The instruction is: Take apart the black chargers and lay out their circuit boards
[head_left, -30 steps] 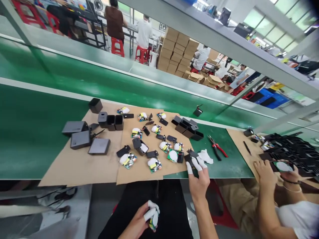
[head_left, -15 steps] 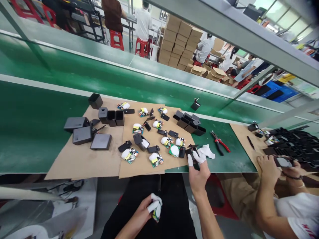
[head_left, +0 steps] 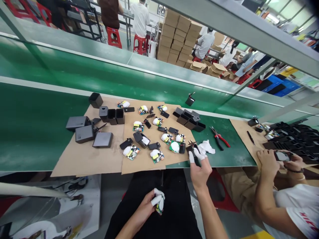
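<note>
My left hand (head_left: pixel 151 204), with white covers on its fingertips, is closed over my lap around a small circuit board (head_left: pixel 159 208) with a white pad; the fingers hide part of it. My right hand (head_left: pixel 201 167), also with covered fingertips, grips a black plastic case (head_left: pixel 189 153) at the bench's front edge. Thin dark prongs or leads stick up from that case, and its inside is mostly hidden. Just left of it lie a green board with a round white pad (head_left: pixel 174 146) and a small black part (head_left: pixel 182 148). A crumpled white cloth (head_left: pixel 206 147) lies close by on the right.
Several circuit boards and black covers are spread over cardboard (head_left: pixel 139 167). Grey cases (head_left: pixel 103 139) stand left, black cases (head_left: pixel 190 124) behind. Red-handled pliers (head_left: pixel 219 137) lie right. A co-worker's hands (head_left: pixel 269 162) hold a part beside stacked black cases (head_left: pixel 296 139). A metal beam crosses above.
The small black part on the green belt behind the bench has shifted left. My view has moved slightly. Both my hands keep their hold, almost unmoved.
</note>
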A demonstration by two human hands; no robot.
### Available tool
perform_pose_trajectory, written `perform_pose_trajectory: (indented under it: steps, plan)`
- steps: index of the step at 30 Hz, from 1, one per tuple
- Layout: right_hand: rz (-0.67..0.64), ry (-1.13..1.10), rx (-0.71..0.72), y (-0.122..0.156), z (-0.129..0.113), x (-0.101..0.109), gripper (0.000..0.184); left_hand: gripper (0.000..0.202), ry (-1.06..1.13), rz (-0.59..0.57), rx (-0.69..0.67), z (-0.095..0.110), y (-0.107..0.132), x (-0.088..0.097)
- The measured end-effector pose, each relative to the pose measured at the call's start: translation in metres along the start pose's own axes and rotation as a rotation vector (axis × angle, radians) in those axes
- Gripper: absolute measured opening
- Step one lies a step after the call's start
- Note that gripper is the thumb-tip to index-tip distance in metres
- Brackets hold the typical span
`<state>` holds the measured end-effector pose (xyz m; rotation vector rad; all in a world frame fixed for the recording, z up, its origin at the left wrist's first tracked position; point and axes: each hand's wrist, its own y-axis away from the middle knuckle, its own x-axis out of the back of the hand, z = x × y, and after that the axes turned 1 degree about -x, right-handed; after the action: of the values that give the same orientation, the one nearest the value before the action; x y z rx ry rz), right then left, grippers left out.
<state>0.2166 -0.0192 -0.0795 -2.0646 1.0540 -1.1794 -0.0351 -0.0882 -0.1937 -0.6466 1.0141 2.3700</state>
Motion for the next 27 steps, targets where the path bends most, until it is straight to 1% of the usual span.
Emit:
perform_pose_trajectory:
  steps: [2,5,6,9,11,13,16,19,21,23,25,26,27]
  plan:
    - [0.041,-0.014,-0.021,-0.005,-0.005,0.004,0.019,0.055,-0.005,-0.003,-0.002,0.001,0.001,-0.001]
    - [0.142,-0.02,-0.068,-0.01,-0.009,0.011,0.025,0.054,-0.005,-0.005,-0.005,0.003,0.003,-0.001]
    - [0.142,-0.025,-0.085,-0.01,-0.008,0.011,0.026,0.054,-0.002,-0.004,-0.006,0.003,0.003,-0.001]
    - [0.047,-0.05,-0.125,-0.002,-0.003,0.006,0.024,0.054,0.01,-0.003,0.0,0.004,0.003,0.0]
    - [0.013,-0.069,-0.156,0.005,0.0,0.001,0.023,0.054,0.012,-0.001,0.004,0.004,0.003,0.0]
    - [0.024,-0.102,-0.203,0.009,0.002,-0.004,0.024,0.053,0.01,0.001,0.0,0.003,0.003,0.0]
    - [0.061,-0.196,-0.313,0.008,-0.003,-0.007,0.03,0.052,0.006,-0.002,-0.005,0.003,0.005,0.0]
    - [0.164,-0.302,-0.459,0.0,-0.016,0.0,0.043,0.052,0.003,-0.002,-0.012,0.001,0.006,0.0]
    - [0.176,-0.442,-0.597,-0.005,-0.028,0.012,0.045,0.05,0.001,0.003,-0.016,0.0,0.006,0.002]
    - [0.154,-0.706,-0.82,-0.011,-0.041,0.029,0.041,0.05,0.003,0.012,-0.013,-0.001,0.005,0.004]
    - [0.164,-0.986,-1.057,-0.017,-0.055,0.045,0.034,0.052,0.007,0.026,-0.008,-0.002,0.002,0.007]
    - [0.189,-1.086,-1.14,-0.02,-0.061,0.052,0.03,0.053,0.01,0.034,-0.005,-0.003,0.001,0.008]
    - [0.212,-1.143,-1.188,-0.022,-0.066,0.058,0.027,0.054,0.012,0.04,-0.002,-0.004,0.0,0.01]
